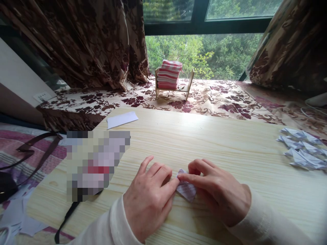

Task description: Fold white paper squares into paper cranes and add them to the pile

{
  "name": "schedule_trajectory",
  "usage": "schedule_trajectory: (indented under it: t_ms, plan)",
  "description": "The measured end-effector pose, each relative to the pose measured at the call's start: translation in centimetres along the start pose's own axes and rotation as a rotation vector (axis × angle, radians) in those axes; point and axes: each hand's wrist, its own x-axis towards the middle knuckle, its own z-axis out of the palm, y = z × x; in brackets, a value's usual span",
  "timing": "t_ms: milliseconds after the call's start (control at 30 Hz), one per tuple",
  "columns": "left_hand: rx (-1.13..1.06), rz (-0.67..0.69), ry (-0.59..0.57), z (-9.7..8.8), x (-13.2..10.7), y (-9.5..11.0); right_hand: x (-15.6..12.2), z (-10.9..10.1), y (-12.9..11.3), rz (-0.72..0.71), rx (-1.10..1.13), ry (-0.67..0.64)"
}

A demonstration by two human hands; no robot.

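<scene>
A small folded piece of paper (188, 191) with faint printed lines lies on the light wooden table, between my two hands. My left hand (153, 195) rests on the table with its fingers bent, and its index finger and thumb are at the paper's left edge. From the other side my right hand (219, 190) holds the paper, its index fingertip pressing down near the top corner. The right thumb and the paper's right edge are partly hidden under that hand.
Several folded paper pieces (304, 149) stand grouped at the table's right edge. A white paper strip (122, 119) lies at the far left. Nearer on that side is a blurred-out object (98, 163) with a black strap. Behind, a small wooden rack (187, 86) holds striped cloths (168, 76).
</scene>
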Motion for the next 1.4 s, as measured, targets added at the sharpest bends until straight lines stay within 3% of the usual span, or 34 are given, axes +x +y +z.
schedule_trajectory:
  t_ms: [233, 600, 700, 833, 967, 1067, 1233, 1333, 1400]
  plan:
    - [0.042, 0.034, -0.024, 0.1, -0.2, 0.0, 1.0, 0.2, 0.4, 0.207, 0.051, 0.064]
    - [-0.080, 0.006, -0.048, -0.6, 0.4, -0.4, 2.9, 0.3, -0.2, 0.346, -0.087, -0.090]
    - [-0.237, -0.112, 0.002, -1.6, 2.0, -0.6, 2.8, 0.4, 0.1, 0.321, -0.007, -0.041]
    - [-0.654, -0.372, 0.037, -2.6, 5.5, -0.8, 2.2, -0.8, 0.2, 0.264, 0.335, 0.128]
    - [-1.176, -0.529, -0.106, -2.5, 8.5, -0.4, 1.3, -2.7, -0.3, 0.161, 0.426, 0.362]
    - [-1.459, -0.559, -0.231, -1.7, 9.3, 0.2, 0.9, -3.1, -0.1, 0.100, 0.419, 0.405]
    - [-1.565, -0.664, -0.259, -0.8, 8.7, 0.0, 0.2, -2.3, 1.2, 0.187, 0.438, 0.436]
    - [-1.460, -0.735, -0.213, -0.5, 8.2, -0.4, 0.0, -2.0, 1.4, 0.229, 0.497, 0.466]
    - [-1.371, -0.704, -0.187, -0.4, 8.0, -0.3, 0.0, -1.9, 1.1, 0.227, 0.518, 0.476]
